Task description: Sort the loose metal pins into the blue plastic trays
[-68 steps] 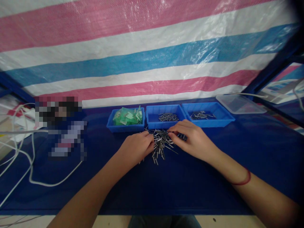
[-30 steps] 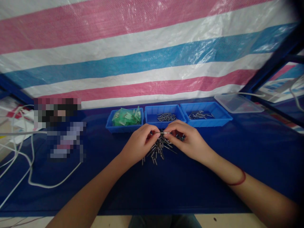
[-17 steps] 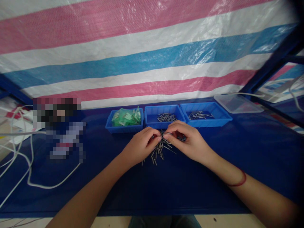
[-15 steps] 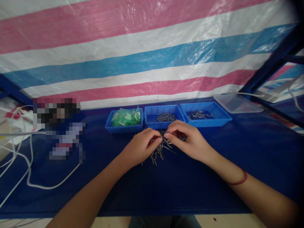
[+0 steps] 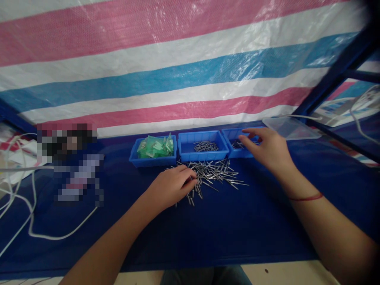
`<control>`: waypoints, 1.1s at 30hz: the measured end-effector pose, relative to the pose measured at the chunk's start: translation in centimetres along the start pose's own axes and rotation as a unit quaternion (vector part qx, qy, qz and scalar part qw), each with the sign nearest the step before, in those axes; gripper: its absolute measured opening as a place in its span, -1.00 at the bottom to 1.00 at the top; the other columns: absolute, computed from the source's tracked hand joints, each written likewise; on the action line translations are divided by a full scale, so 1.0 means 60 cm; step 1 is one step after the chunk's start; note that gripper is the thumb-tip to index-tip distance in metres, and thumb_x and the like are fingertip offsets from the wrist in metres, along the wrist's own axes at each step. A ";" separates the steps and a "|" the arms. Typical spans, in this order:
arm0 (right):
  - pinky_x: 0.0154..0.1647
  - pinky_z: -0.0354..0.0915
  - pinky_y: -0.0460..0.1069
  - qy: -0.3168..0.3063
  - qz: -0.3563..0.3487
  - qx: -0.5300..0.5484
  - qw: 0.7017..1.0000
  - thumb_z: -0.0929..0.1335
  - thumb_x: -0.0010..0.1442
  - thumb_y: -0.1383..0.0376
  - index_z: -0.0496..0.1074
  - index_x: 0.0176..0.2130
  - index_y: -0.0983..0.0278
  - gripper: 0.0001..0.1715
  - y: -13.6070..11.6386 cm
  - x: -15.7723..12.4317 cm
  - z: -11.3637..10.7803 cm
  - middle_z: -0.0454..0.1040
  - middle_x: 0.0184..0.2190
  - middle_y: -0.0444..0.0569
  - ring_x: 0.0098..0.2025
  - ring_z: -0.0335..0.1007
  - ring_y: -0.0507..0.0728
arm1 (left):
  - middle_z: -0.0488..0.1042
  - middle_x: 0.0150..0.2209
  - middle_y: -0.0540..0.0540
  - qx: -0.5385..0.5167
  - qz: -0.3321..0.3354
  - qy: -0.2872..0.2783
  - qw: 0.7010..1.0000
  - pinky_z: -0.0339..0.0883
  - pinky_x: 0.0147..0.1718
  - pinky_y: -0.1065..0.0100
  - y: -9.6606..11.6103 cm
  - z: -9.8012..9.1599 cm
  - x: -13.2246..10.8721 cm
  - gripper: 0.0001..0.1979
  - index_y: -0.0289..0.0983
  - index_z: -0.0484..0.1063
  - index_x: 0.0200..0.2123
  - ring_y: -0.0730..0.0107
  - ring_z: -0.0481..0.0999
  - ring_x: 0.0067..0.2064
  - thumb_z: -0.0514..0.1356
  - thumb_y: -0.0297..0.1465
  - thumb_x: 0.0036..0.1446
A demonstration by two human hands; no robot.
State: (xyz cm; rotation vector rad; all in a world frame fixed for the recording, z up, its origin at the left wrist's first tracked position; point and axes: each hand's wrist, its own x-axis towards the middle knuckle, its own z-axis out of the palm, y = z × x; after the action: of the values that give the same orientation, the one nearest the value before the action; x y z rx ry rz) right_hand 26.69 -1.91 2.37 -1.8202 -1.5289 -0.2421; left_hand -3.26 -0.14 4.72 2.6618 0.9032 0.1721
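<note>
A loose pile of thin metal blind rivets lies on the blue table. My left hand is at the pile's left side, its thumb and fingers curled together; whatever they hold is hidden. Over the right blue bin hovers my right hand, thumb and forefinger apart, with nothing visible between them. Some rivets show in that bin, partly covered by the hand. The middle blue bin holds more rivets.
A left blue bin contains green plastic packets. Behind the right hand lies a clear plastic lid. White cables run across the table's left side, near a blurred-out patch. A striped sheet hangs behind.
My right hand has moved right and away from the left hand, from over the pile to the right bin, and its fingers have parted. The left hand has barely moved.
</note>
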 end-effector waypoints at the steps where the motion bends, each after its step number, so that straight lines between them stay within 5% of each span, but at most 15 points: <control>1: -0.33 0.25 0.09 0.003 -0.001 0.000 1.000 0.31 0.17 0.15 0.53 -0.19 0.24 -0.70 -0.004 -0.002 -0.001 0.53 -0.37 0.03 -0.37 0.39 0.20 | 0.45 -0.19 -0.06 0.007 0.005 -0.008 1.000 0.32 -0.20 0.34 0.000 0.000 0.000 -0.78 -0.22 0.44 -0.19 0.34 0.49 -0.20 0.03 -0.31 0.27; 8: -0.27 0.27 0.08 0.026 -0.061 0.048 0.997 0.29 0.19 0.25 0.49 -0.30 0.21 -0.81 -0.052 -0.020 -0.006 0.54 -0.36 -0.02 -0.35 0.39 0.18 | 0.42 -0.12 -0.05 0.019 0.050 -0.045 0.998 0.34 -0.16 0.34 -0.002 0.000 -0.005 -0.72 -0.15 0.44 -0.04 0.34 0.50 -0.17 0.08 -0.41 0.19; 20: -0.17 0.28 0.07 -0.095 -0.212 0.171 0.957 0.28 0.22 0.34 0.45 -0.30 0.24 -0.85 -0.119 -0.056 0.007 0.54 -0.34 -0.03 -0.32 0.41 0.13 | 0.47 -0.17 -0.07 0.048 0.059 -0.040 0.996 0.36 -0.21 0.33 0.004 0.005 0.003 -0.72 -0.20 0.47 -0.11 0.29 0.52 -0.19 0.12 -0.19 0.22; 26: -0.17 0.29 0.09 -0.136 -0.194 0.183 0.954 0.27 0.21 0.34 0.46 -0.31 0.21 -0.83 -0.120 -0.060 0.008 0.54 -0.32 -0.02 -0.28 0.42 0.16 | 0.52 -0.23 -0.07 0.000 0.020 0.011 1.000 0.34 -0.24 0.39 0.003 0.017 0.005 -0.84 -0.23 0.47 -0.18 0.35 0.52 -0.24 0.13 -0.41 0.20; 33: -0.22 0.31 0.06 -0.197 -0.155 0.268 0.930 0.33 0.19 0.27 0.48 -0.31 0.21 -0.88 -0.137 -0.072 0.020 0.52 -0.34 -0.01 -0.28 0.41 0.14 | 0.57 -0.28 0.04 -0.188 -0.068 0.114 0.973 0.31 -0.38 0.45 0.006 0.022 0.013 -0.61 -0.17 0.28 0.04 0.48 0.49 -0.41 0.19 -0.40 0.12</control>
State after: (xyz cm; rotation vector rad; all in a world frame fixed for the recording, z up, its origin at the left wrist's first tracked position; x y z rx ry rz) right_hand 17.64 -4.31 2.43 -1.2326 -1.9244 0.3903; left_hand -2.18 -0.27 3.62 2.2508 1.0050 0.5667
